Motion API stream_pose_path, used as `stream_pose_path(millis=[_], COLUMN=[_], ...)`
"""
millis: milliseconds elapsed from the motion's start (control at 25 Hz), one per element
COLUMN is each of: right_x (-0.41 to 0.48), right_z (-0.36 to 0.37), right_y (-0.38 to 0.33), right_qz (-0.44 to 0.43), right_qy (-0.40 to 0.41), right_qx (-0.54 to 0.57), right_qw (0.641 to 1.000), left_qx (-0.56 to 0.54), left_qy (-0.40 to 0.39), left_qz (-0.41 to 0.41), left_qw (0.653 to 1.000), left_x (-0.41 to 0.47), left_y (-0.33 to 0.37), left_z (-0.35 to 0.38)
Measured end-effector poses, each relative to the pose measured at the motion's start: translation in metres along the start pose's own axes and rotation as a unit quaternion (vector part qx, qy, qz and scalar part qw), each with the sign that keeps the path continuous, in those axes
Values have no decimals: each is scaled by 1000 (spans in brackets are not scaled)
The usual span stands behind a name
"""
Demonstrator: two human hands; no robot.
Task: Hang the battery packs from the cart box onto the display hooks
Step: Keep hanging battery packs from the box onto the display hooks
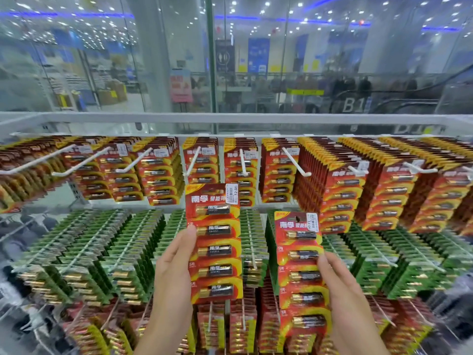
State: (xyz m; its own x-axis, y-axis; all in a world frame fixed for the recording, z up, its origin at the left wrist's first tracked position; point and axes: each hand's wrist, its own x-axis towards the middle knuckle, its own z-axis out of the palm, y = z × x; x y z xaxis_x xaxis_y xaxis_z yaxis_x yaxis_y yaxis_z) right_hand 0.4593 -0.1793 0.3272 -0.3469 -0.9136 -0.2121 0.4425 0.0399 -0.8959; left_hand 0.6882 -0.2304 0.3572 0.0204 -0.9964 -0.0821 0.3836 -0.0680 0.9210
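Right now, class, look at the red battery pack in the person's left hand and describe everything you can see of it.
The red battery pack is a tall glossy card, red with yellow curved bands, carrying five dark batteries with gold ends, each in its own section. A white price sticker sits at its top right corner. It is held upright, slightly tilted, in front of the display, its top near the upper row. The left hand grips its left edge; it is not on a hook.

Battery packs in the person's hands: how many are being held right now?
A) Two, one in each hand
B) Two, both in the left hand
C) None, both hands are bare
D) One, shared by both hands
A: the left hand grips one red battery pack by its edge, and the right hand grips a second red pack, lower and to the right.
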Motion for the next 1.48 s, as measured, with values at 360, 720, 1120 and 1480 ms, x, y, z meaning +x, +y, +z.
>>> stream_pose_path(millis=[360,720,1120,1480], right_x=[16,10,16,13], right_z=[13,20,22,26], right_y=[6,-21,-60,-60], right_qz=[10,-30,-114,-97], right_qy=[-27,-46,9,21], right_qx=[-12,-12,-65,-52], right_qw=[1000,998,991,994], left_qx=[26,52,81,73], left_qy=[44,39,80,62], left_qz=[59,36,60,78], left_qw=[997,997,992,992], left_x=[20,70,164,172], left_y=[29,31,28,20], left_z=[-14,-7,12,8])
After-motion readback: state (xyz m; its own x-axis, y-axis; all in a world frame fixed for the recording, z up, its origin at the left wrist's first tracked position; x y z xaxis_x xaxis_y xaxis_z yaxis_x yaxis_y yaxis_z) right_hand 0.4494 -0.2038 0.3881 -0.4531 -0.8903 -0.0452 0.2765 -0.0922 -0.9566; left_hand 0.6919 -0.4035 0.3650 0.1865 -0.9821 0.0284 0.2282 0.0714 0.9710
